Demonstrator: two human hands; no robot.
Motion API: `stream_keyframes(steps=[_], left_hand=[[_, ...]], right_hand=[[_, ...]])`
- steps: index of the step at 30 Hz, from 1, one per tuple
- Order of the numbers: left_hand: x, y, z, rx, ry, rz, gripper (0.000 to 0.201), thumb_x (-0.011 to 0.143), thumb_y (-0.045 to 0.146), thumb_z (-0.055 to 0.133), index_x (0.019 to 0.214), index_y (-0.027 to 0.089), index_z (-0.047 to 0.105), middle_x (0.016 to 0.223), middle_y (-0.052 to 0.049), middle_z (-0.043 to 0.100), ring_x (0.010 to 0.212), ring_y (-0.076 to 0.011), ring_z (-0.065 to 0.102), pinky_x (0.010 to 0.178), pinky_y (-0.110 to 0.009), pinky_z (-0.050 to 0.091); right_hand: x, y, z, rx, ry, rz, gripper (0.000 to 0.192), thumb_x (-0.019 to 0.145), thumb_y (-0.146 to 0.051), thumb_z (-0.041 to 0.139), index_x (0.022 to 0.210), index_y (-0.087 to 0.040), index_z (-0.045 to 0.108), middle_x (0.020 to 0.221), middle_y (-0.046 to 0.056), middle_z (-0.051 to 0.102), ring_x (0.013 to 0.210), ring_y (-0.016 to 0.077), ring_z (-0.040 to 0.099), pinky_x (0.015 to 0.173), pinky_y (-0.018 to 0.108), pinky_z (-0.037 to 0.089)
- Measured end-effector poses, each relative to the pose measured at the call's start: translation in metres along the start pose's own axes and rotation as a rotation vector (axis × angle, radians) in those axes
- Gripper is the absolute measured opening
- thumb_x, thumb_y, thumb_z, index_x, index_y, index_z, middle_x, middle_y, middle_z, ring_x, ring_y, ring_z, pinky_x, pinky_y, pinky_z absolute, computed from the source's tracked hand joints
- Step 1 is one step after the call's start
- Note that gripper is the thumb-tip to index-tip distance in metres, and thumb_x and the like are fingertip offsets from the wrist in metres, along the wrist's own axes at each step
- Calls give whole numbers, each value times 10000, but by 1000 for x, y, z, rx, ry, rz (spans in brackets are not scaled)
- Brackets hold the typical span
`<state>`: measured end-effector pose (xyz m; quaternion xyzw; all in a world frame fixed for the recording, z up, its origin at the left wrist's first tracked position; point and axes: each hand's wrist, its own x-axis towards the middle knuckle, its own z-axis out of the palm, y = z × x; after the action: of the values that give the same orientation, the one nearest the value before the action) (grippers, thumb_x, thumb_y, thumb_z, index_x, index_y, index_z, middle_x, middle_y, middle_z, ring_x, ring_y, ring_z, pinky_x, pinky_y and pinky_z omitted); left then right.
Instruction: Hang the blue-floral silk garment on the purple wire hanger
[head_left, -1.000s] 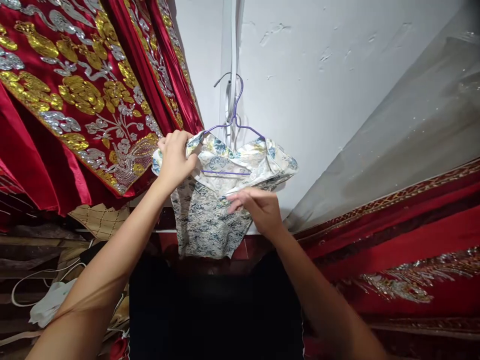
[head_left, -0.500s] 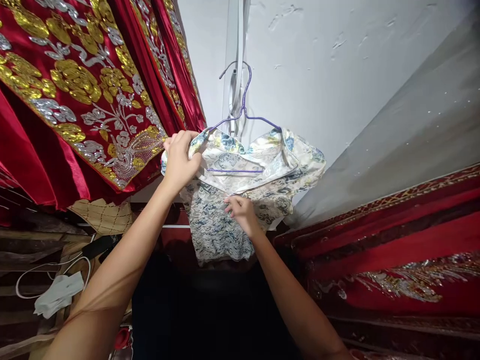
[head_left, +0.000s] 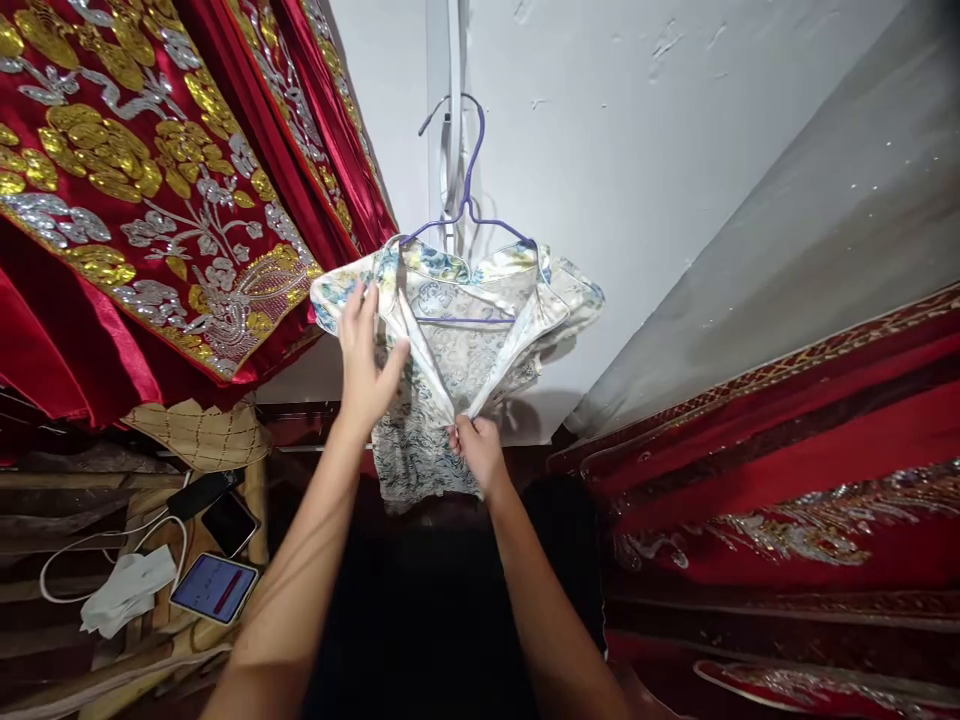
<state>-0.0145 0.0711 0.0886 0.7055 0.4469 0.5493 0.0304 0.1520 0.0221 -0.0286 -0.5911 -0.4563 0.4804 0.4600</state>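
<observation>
A pale patterned silk garment (head_left: 450, 330) with blue and yellow print hangs on a purple wire hanger (head_left: 469, 190) against the white wall. My left hand (head_left: 367, 355) lies flat on the garment's left front, fingers spread, just below the left shoulder. My right hand (head_left: 474, 448) pinches the garment's front edges together at the bottom of the open V, lower down the centre.
Red embroidered garments (head_left: 150, 180) with gold and silver flowers hang at the left. Red embroidered fabric (head_left: 787, 500) and a grey sheet (head_left: 810, 250) fill the right. Two phones (head_left: 217, 585) (head_left: 229, 520), a white cable and a white cloth (head_left: 127, 600) lie lower left.
My left hand let go of the shoulder and slid down, opening flat on the front. My right hand moved lower down the centre and pinched the edges; the front has opened into a V.
</observation>
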Motion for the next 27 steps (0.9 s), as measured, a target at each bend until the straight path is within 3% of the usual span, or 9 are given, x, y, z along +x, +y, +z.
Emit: stream_keyframes(steps=[2,5,8,11,13,17,21,24,27], left_hand=[[-45,4,19,-201,0,-145,624,938,380,538,1537,347,366,1620,-42,373,1523,-284,301,1254,-471,262],[-111,7,48,-526,18,-493,600,947,321,512,1528,367,374,1565,-47,460,1443,-266,453,1178,-411,421],[-145,9,63,-641,-63,-646,466,887,314,612,1352,305,578,1406,-74,612,1328,-282,575,1122,-398,478],[-145,10,61,-677,-214,-615,325,842,296,669,1166,268,664,1235,-67,691,1215,-274,640,1088,-391,491],[-139,11,56,-668,-253,-624,210,826,302,671,1030,249,676,1077,-60,715,1096,-266,677,1005,-385,528],[-142,16,57,-614,-196,-731,126,852,358,624,918,251,618,773,-13,634,747,-209,648,697,-326,540],[-155,16,68,-541,-141,-662,94,877,334,595,925,253,593,792,-16,615,757,-203,614,710,-319,511],[-157,12,76,-490,-157,-565,82,906,319,560,913,248,602,882,-46,632,865,-225,615,803,-343,502],[-155,10,83,-454,-162,-528,108,925,347,545,891,257,592,871,-47,614,866,-237,607,816,-356,492]], right_hand=[[-18,3,10,105,30,-32,474,863,-645,508,615,-240,519,545,34,549,501,190,520,518,345,471],[-33,2,20,236,40,-94,532,769,-746,580,578,-261,477,501,3,471,464,193,452,478,364,423],[-40,-2,19,252,49,-152,537,719,-762,614,570,-271,459,510,0,447,480,212,459,483,378,411],[-43,-8,9,223,23,-171,448,786,-699,600,624,-293,499,523,6,450,490,233,488,501,402,424],[-45,-12,3,192,-29,-176,394,806,-668,601,666,-306,533,529,6,468,501,244,516,515,413,449],[-48,-18,-3,169,-111,-175,340,764,-617,655,664,-306,559,581,-4,561,524,234,555,541,408,491],[-46,-26,-10,178,-75,-126,262,747,-554,645,679,-305,600,532,-26,575,419,183,471,441,346,403],[-32,-57,-21,211,3,-128,231,783,-470,625,698,-255,610,516,-7,574,395,149,436,423,312,365],[-8,-120,-31,235,60,-227,197,790,-394,643,735,-205,634,537,-10,580,396,99,411,407,259,333]])
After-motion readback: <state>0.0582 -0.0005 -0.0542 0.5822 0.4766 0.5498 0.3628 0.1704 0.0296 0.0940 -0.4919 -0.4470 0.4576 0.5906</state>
